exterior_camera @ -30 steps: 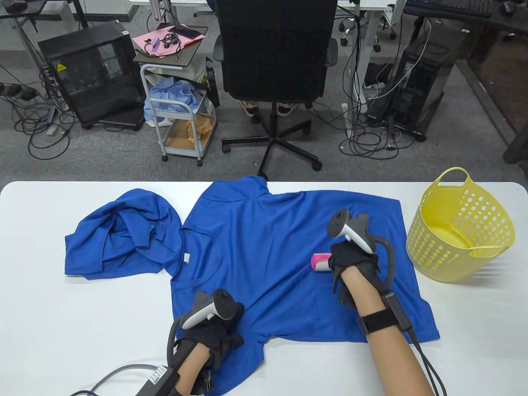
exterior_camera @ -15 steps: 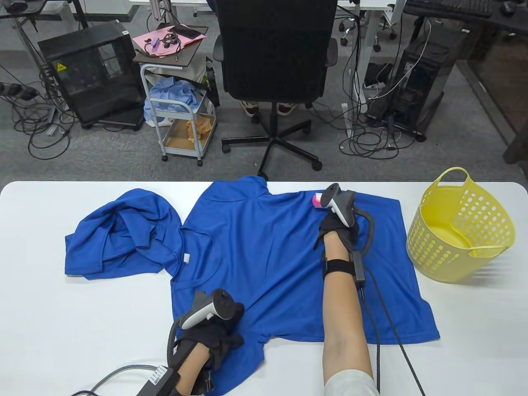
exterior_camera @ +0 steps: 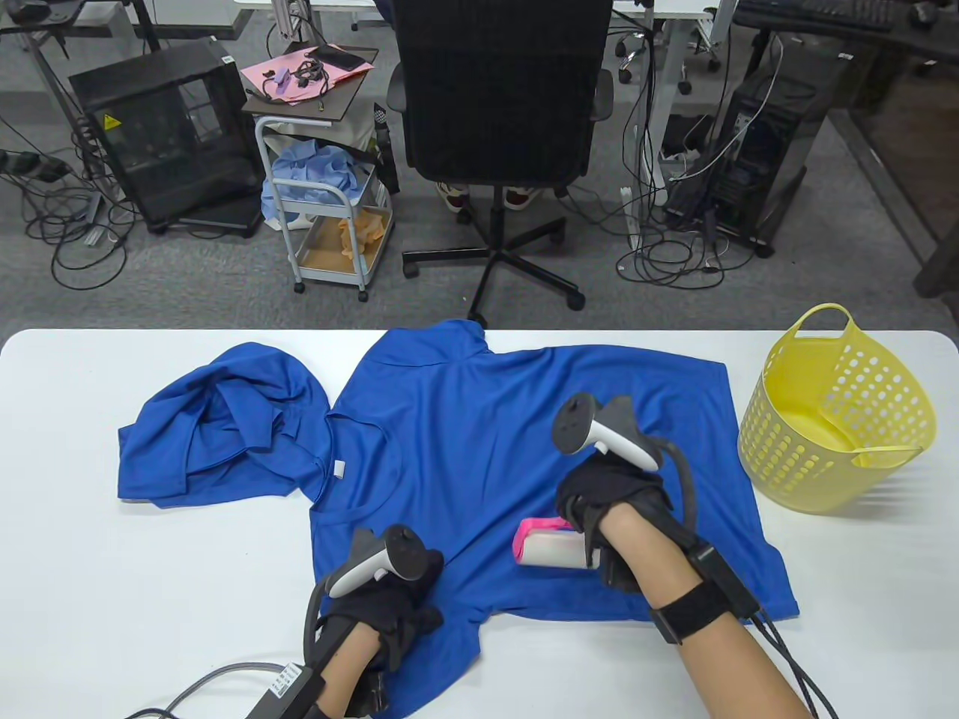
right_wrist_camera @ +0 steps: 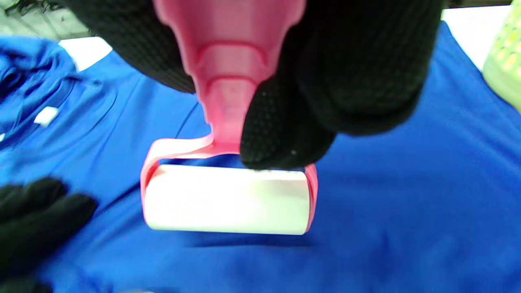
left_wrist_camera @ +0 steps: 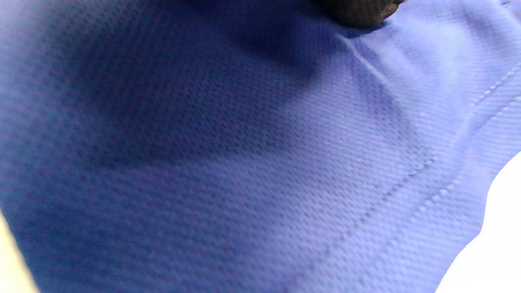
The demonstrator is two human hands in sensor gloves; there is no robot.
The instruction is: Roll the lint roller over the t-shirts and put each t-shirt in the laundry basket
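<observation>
Blue crumpled t-shirt [exterior_camera: 217,419] waits left of the spread t-shirt [exterior_camera: 479,449], whose near hem the left hand [exterior_camera: 382,610] pins; its finger pose is unclear. Right hand [exterior_camera: 610,502] grips the lint roller [exterior_camera: 551,547] mid-pass there. Next, probably more strokes, then into the yellow basket [exterior_camera: 839,419] at right.

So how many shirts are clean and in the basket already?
None yet: the yellow basket looks empty. The right hand holds the lint roller on the spread blue shirt while the left hand pins it. The crumpled shirt waits.
</observation>
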